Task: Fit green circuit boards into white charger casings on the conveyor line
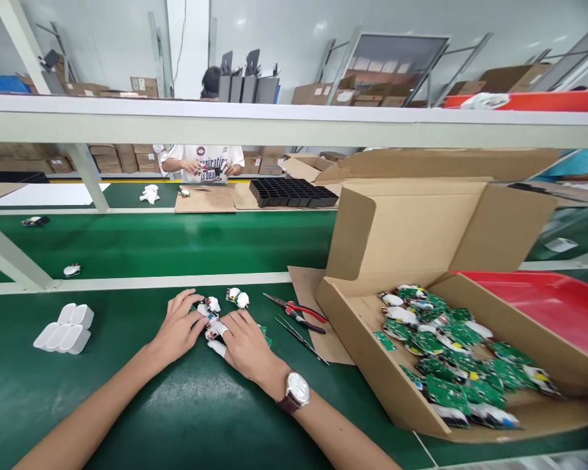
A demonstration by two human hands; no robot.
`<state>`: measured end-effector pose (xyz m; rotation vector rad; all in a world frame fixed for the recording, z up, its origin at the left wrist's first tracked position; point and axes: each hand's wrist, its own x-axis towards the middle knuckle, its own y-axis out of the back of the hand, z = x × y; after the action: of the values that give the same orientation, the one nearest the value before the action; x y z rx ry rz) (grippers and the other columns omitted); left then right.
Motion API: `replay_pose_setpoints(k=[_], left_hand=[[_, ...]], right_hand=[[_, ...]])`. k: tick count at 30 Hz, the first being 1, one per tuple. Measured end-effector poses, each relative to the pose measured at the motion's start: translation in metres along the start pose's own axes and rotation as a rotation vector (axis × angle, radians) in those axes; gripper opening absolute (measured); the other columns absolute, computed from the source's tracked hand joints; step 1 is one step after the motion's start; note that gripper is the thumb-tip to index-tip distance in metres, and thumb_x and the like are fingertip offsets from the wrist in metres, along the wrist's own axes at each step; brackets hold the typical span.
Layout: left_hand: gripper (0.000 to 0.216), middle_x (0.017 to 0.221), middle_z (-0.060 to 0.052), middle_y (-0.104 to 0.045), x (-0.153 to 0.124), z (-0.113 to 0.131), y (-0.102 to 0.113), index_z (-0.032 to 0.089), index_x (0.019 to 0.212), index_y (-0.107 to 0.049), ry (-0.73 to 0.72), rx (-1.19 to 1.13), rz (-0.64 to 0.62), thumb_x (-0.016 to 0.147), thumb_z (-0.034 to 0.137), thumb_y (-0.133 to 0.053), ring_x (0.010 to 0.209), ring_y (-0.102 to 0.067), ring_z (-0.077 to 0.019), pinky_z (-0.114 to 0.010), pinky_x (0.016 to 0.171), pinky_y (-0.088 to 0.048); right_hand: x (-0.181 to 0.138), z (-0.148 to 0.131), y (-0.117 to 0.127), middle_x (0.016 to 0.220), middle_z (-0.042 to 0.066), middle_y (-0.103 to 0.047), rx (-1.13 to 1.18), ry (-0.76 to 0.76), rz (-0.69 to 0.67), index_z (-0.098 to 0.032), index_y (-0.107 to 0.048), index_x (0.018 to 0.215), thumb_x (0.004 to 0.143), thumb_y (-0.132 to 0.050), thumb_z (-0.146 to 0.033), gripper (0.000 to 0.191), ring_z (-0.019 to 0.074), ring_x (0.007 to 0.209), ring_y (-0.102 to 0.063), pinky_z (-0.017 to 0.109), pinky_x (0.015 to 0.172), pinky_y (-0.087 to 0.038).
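Note:
My left hand (177,328) has its thumb and fingers closed around the left side of a small circuit board assembly (212,307) with white parts. From the other side my right hand (249,344), wearing white finger covers and a watch on the wrist, grips the same assembly low over the green bench. The fingers hide much of it. Just beyond lies another circuit board with white rounded parts (238,298). A green board (265,335) shows partly behind my right hand. Red-and-black pliers (298,311) and metal tweezers (301,339) rest to the right.
An open cardboard box (372,352) holding many green circuit boards stands at right, beside a red tray (529,294). White plastic cups (66,329) sit at left. Beyond the white frame (176,282) runs a green belt (200,238); a person (206,163) works across it near a black tray (291,192).

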<state>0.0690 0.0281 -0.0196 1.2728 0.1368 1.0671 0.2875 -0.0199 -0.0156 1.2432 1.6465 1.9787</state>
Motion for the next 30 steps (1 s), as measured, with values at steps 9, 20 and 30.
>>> replay_pose_setpoints(k=[9,20,30], left_hand=[[0.03,0.145,-0.011,-0.061,-0.009,-0.023,0.019,0.022,0.084,-0.078,0.128,-0.021,-0.008,0.102,0.041,-0.062,0.144,-0.045,-0.0398,-0.062,0.11,-0.045],[0.038,0.097,-0.004,-0.075,-0.023,-0.037,0.043,0.023,0.116,-0.071,0.22,-0.161,-0.138,0.111,0.036,-0.035,0.085,-0.07,-0.0215,-0.035,0.079,-0.058],[0.031,0.123,-0.012,-0.069,0.009,-0.041,0.034,0.021,0.127,-0.069,0.03,0.022,-0.019,0.109,0.037,-0.049,0.118,-0.061,-0.0303,-0.049,0.104,-0.05]], right_hand=[[-0.043,-0.012,0.026,0.109,0.012,-0.07,0.141,0.02,0.069,-0.02,-0.065,0.103,0.097,-0.072,-0.053,0.034,0.031,0.104,-0.06,0.055,0.101,-0.046],[-0.014,0.021,0.039,0.132,0.021,-0.066,0.197,-0.383,-0.123,-0.015,-0.069,0.126,0.096,-0.07,-0.033,0.034,0.0403,0.119,-0.062,0.058,0.1,-0.05],[-0.026,0.049,0.038,0.114,0.01,-0.075,0.594,-0.552,-0.056,-0.018,-0.059,0.14,0.095,-0.064,-0.03,0.046,0.0245,0.099,-0.074,0.038,0.088,-0.061]])
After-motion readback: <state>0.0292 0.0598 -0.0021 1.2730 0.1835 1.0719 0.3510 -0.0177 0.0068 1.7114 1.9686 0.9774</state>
